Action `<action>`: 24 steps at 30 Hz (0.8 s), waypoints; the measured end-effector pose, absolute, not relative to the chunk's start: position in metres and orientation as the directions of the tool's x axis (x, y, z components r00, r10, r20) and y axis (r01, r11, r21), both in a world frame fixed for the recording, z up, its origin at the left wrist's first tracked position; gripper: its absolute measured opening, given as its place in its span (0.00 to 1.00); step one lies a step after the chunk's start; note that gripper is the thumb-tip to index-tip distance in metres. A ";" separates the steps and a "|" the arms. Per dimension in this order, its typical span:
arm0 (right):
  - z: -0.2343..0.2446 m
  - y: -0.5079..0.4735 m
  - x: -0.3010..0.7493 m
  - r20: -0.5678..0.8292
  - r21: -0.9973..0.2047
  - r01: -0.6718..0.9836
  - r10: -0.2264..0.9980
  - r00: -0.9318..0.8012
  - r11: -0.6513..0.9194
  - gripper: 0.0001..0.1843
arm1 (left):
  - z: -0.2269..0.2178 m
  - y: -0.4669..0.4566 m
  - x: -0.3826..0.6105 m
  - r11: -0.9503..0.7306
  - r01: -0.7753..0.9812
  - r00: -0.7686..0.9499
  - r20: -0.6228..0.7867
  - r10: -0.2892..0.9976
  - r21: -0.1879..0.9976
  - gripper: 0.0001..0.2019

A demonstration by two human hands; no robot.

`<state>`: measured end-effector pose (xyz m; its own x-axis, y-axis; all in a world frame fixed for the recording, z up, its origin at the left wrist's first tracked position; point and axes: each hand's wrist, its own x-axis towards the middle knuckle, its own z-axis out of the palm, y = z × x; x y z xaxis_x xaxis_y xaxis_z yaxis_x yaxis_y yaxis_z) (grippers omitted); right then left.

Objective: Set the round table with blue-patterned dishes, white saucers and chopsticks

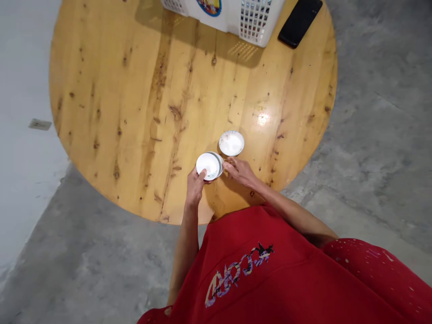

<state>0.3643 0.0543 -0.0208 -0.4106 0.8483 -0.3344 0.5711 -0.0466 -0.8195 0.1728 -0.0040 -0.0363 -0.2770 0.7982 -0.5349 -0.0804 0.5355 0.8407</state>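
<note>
The left grip [195, 185] holds two white bowls [209, 162] together. I can't tell if the right grip [240, 172] pinches their edge. Past it, another bowl [231, 143] is left apart on the worktop [131, 103].

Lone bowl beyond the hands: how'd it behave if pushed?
The bowl looks stiff and probably fragile, given its smooth, ceramic-like white surface. It may slide on the glossy table; sitting open side up, it probably won't roll.

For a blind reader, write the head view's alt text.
The left hand holds small round white bowls, seemingly nested, the right hand at their edge, over a round yellow wooden table. Beyond are another round white bowl, a white plastic basket and a flat black phone.
</note>
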 end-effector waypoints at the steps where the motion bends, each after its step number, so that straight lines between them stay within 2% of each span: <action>1: -0.022 0.052 0.359 -0.326 -0.830 0.556 0.842 -0.430 -0.037 0.25 | -0.036 -0.004 0.173 0.519 -0.060 -0.275 -0.514 0.813 0.853 0.25; 5: -0.029 0.046 0.351 -0.270 -0.835 0.549 0.847 -0.458 0.030 0.22 | -0.030 -0.008 0.175 0.466 0.077 -0.281 -0.430 0.858 0.881 0.22; 8: -0.032 0.044 0.356 -0.275 -0.839 0.544 0.843 -0.462 0.025 0.20 | -0.022 -0.010 0.175 0.487 0.228 -0.285 -0.420 0.861 0.843 0.20; 15: -0.025 0.052 0.352 -0.387 -0.731 0.682 0.800 -0.458 0.037 0.18 | -0.012 0.006 0.181 0.558 0.579 -0.338 -0.448 0.827 0.594 0.22; 20: -0.021 0.052 0.342 -0.387 -0.693 0.717 0.803 -0.453 0.070 0.18 | -0.005 0.011 0.191 0.517 0.756 -0.316 -0.468 0.825 0.401 0.21; 22: -0.018 0.050 0.341 -0.394 -0.685 0.725 0.804 -0.446 0.066 0.18 | -0.002 0.008 0.190 0.524 0.766 -0.331 -0.469 0.818 0.372 0.19; 24: -0.014 0.048 0.341 -0.380 -0.694 0.717 0.812 -0.443 0.066 0.18 | 0.001 0.004 0.186 0.524 0.754 -0.337 -0.451 0.827 0.397 0.17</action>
<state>0.3414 0.0476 -0.0144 -0.4427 0.8120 -0.3804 0.7173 0.0662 -0.6936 0.1863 0.0043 0.0015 -0.3371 0.8267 -0.4505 0.7541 0.5235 0.3965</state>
